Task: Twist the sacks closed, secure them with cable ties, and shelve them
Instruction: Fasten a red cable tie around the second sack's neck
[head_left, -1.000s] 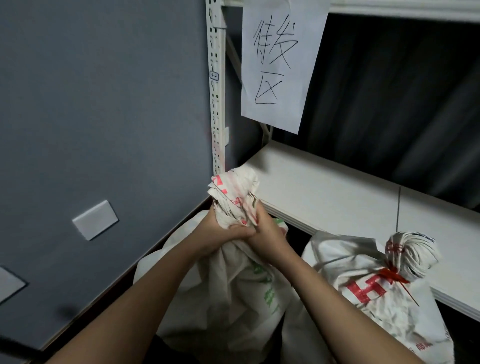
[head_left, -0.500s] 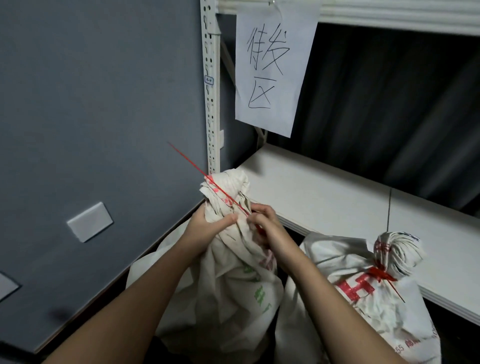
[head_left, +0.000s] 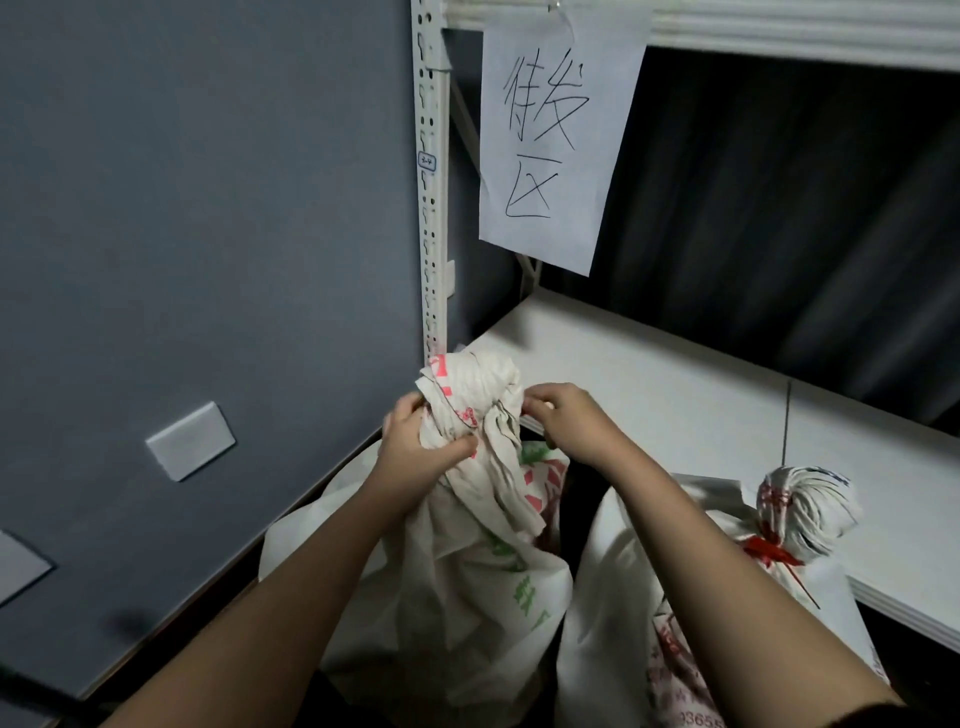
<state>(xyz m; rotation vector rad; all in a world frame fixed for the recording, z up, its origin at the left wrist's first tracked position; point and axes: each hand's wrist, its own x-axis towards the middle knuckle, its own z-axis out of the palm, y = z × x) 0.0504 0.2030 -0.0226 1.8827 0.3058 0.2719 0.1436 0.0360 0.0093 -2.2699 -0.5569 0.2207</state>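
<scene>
While you work at the near left, the sack (head_left: 447, 561) stands below the front edge of the white shelf (head_left: 675, 395), just right of the grey wall (head_left: 182, 234). It is white woven material with red and green print, and its gathered neck (head_left: 470, 395) bunches into a crumpled knob at the top. Your left hand (head_left: 415, 441) wraps the neck from the left, fingers (head_left: 460, 447) closed tight around the cloth below the knob. Your right hand (head_left: 569, 423) meets the neck from the right, fingers pinched at the cloth; whether they hold a tie cannot be told. Both forearms reach up from the near edge. A second sack (head_left: 675, 597) stands to the right, its neck bound with a red cable tie (head_left: 769, 553). A paper sign (head_left: 550, 135) hangs above.
</scene>
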